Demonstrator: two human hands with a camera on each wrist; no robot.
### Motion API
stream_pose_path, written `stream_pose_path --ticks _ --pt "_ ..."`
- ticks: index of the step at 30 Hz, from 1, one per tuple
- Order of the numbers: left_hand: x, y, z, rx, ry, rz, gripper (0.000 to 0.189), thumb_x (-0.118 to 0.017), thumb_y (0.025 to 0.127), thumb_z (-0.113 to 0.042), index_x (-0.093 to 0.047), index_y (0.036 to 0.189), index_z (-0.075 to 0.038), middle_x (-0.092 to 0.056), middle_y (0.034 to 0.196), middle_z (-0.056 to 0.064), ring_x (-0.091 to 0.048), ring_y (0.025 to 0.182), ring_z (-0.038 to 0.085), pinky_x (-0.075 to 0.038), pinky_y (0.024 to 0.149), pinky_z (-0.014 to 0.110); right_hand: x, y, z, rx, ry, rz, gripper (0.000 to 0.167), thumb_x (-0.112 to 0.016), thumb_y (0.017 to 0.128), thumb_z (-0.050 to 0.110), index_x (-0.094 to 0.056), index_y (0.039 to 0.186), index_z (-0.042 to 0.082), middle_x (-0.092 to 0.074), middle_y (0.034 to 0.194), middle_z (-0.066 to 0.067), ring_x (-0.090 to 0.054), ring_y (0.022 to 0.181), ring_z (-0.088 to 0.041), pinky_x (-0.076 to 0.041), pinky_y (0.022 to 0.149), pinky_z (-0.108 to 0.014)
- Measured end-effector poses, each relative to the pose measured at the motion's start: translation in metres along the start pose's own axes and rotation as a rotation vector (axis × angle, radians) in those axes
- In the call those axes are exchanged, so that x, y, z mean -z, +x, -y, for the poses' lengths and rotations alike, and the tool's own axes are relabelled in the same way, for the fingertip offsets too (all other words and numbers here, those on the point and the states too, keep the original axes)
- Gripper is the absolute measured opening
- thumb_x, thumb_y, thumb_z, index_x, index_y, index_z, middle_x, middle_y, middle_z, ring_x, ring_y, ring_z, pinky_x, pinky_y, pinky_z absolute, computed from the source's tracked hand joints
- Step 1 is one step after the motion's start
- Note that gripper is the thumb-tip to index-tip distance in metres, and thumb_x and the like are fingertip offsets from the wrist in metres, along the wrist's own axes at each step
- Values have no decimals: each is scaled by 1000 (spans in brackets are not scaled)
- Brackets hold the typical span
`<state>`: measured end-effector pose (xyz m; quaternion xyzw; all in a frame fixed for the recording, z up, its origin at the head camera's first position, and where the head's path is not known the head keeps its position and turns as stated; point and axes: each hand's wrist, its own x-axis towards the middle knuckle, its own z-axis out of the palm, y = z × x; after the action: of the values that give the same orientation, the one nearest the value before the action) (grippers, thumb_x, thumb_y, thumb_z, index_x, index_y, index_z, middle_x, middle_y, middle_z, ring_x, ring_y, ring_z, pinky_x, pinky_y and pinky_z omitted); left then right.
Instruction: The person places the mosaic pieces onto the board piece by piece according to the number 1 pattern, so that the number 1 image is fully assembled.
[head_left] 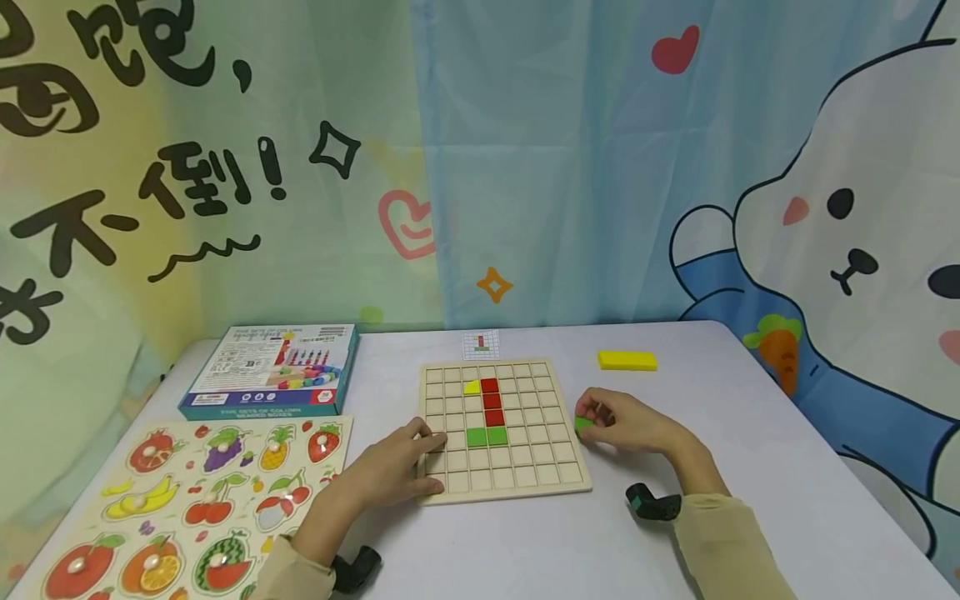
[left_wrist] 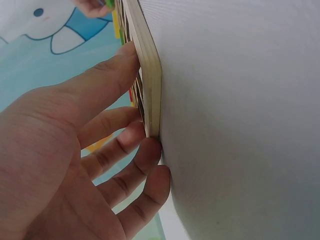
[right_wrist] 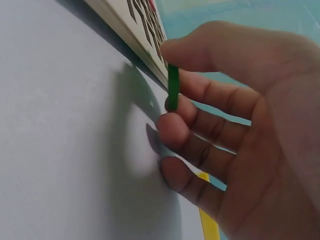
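A wooden grid board lies flat on the table. Its cells hold a yellow tile, a short column of red tiles and two green tiles side by side below. My left hand rests at the board's left edge; the left wrist view has its thumb on the top face and the other fingers loosely bent against the edge. Just off the board's right side, my right hand pinches a thin green tile between thumb and fingers, with the other fingers curved below it.
Behind the board lies a small pattern card. A yellow bar sits at the back right. On the left are a boxed set and a fruit-picture board. A printed curtain hangs behind the table.
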<state>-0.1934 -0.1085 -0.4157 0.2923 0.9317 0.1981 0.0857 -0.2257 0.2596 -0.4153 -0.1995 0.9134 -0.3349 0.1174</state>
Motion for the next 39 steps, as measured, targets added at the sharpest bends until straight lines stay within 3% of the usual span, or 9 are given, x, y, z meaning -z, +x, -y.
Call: stream_pose_path --ticks 12,26,39 --pt "-1 0 2 -8 4 -8 63 -73 81 -37 -54 134 -9 -49 110 -1 -42 79 9 -37 62 25 -11 10 6 70 49 -72 25 -71 82 21 -57 100 10 -51 80 -2 -48 74 -13 -41 63 -22" --pt "0 0 1 6 -9 2 62 -73 81 -37 -54 134 -9 -48 109 -1 -43 79 9 -37 62 24 -25 19 12 101 10 -77 27 -71 84 24 -59 107 16 -57 94 2 -49 74 -9 -43 61 -21" --pt "0 0 -1 10 -21 5 63 -73 80 -37 -54 133 -10 -48 109 -1 -42 78 9 -37 60 24 -36 24 29 114 -25 -67 25 -70 85 26 -61 107 18 -57 98 3 -48 70 -7 -42 61 -20"
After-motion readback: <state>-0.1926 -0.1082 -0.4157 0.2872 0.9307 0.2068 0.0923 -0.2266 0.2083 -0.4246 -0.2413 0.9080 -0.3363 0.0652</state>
